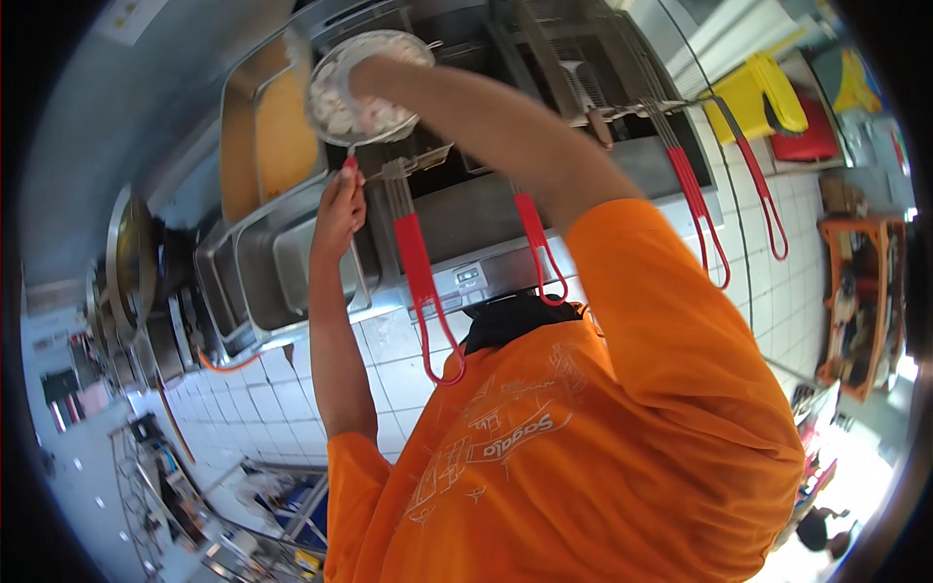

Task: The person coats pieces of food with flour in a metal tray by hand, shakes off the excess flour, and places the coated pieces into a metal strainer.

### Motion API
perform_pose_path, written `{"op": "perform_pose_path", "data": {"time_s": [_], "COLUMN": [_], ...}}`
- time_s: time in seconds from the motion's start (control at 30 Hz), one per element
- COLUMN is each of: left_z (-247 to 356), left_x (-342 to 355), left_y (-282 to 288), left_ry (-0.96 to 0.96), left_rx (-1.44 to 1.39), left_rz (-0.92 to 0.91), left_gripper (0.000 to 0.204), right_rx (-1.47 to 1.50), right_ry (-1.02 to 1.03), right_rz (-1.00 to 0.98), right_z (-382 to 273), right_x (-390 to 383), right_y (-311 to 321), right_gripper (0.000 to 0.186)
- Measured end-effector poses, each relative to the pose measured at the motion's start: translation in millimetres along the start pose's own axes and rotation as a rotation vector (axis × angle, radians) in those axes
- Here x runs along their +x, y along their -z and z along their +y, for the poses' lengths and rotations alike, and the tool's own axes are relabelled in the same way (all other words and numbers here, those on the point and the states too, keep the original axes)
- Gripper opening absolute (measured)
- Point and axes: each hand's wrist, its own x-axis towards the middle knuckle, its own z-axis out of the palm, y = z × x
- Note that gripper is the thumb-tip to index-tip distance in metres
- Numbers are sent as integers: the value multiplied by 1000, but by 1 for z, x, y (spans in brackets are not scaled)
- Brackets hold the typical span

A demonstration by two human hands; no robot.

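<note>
My left hand (342, 202) is closed round the red handle of a round mesh strainer (387, 47) at the top centre. The strainer holds pale, chopped pieces of food (340, 117), some pinkish. My right hand (363, 82) reaches down into these pieces, blurred and pale, possibly gloved; its fingers are hidden. Directly left of the strainer is a steel tray with an orange-brown bottom (277, 136). Below it sit empty steel pans (272, 272). Fryer baskets with red looped handles (413, 257) hang beside and under my right forearm.
The steel fryer counter (641, 175) runs across the upper middle, with dark wells and more baskets. A yellow bucket (753, 97) and red object (807, 136) stand at upper right. An orange rack (836, 311) is on the far right, cookware (146, 291) on the left. The floor (379, 360) is white tile.
</note>
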Motion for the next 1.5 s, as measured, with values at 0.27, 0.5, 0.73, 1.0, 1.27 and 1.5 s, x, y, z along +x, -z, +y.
{"op": "perform_pose_path", "data": {"time_s": [0.27,0.5,0.73,1.0,1.27,1.5], "left_z": [4,14,8,-3,-21,-47], "left_x": [-3,3,-14,-62,-68,-136], "left_y": [-6,-9,-14,-11,-36,-89], "left_ry": [30,92,126,10,-163,-338], "left_rx": [-11,49,116,80,169,187], "left_rz": [108,108,217,361,630,937], "left_gripper": [40,47,55,56,60,45], "right_rx": [50,127,22,55,411,690], "right_ry": [-211,-237,92,132,305,232], "right_rz": [47,185,320,191,494,467], "right_z": [-32,-12,13,-9,44,35], "right_x": [15,38,18,-3,55,18], "right_y": [-17,-38,-58,14,16,60], "right_gripper": [83,55,41,42,56,53]}}
